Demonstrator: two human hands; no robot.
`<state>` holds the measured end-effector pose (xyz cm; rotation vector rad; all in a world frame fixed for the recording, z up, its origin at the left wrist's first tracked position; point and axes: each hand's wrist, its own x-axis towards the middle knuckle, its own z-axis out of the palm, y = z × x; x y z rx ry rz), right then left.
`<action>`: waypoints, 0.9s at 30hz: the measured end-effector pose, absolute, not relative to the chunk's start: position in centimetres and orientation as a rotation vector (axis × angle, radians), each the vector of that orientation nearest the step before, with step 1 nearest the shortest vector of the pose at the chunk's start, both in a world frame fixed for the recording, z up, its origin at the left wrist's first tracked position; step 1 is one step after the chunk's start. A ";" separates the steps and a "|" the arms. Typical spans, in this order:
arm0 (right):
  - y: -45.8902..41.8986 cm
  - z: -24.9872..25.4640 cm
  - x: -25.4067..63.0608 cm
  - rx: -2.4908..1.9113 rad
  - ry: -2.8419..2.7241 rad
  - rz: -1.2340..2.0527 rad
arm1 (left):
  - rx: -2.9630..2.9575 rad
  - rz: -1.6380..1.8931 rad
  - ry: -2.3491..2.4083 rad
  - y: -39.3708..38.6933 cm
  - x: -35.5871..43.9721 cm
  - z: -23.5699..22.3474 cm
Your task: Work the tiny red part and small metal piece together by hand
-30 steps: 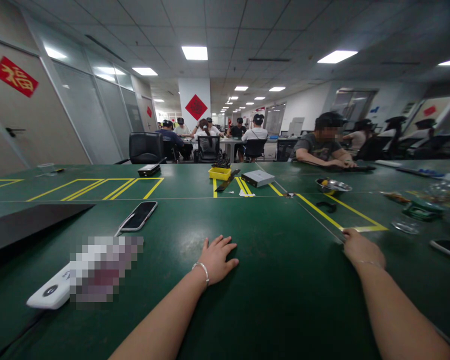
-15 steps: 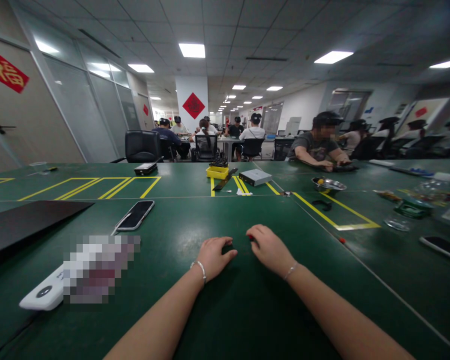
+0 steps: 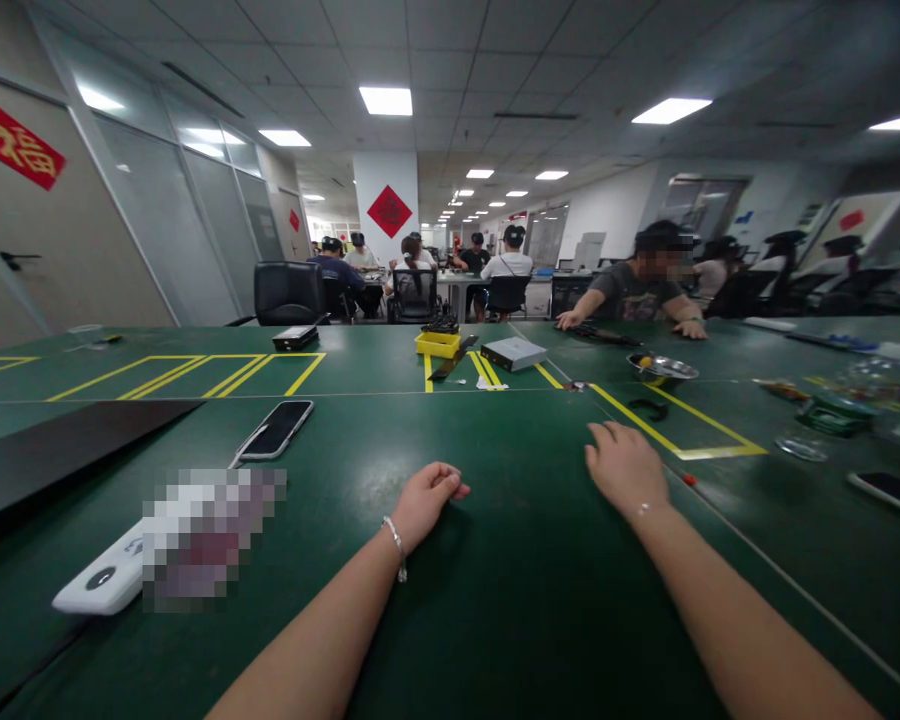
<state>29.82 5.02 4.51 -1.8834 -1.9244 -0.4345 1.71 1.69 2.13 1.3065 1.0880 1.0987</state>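
Left of the left hand (image 3: 427,503), a white handheld device (image 3: 97,588) lies on the green work table (image 3: 529,600), its long axis slanting up toward that hand (one end pixelated, detail unreadable). Ahead-left of the same hand, a smartphone (image 3: 275,430) lies face up, long axis diagonal. The left hand rests on the table, loosely curled, holding nothing. The right hand (image 3: 625,467) rests there too, fingers spread, holding nothing. Just ahead-right of it sits a small red item (image 3: 689,479); farther ahead, a steel dish (image 3: 662,368).
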 end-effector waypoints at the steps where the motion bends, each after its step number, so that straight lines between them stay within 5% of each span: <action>1: 5.4 4.1 32.3 -2.062 -1.787 -0.434 | 1.294 1.107 1.075 1.7 1.7 2.2; 7: 5.9 1.6 41.5 -2.607 -1.362 0.002 | 1.269 1.108 1.039 2.0 1.3 2.2; 15: 6.1 1.7 41.1 -2.630 -1.443 -0.041 | 1.207 1.090 1.037 2.2 0.9 2.0; 22: 6.1 3.6 34.4 -2.190 -1.576 0.016 | 1.325 1.049 1.074 2.0 1.5 2.0; 27: 5.7 4.5 26.0 -1.601 -1.575 0.587 | 1.431 1.035 1.141 2.1 1.5 1.9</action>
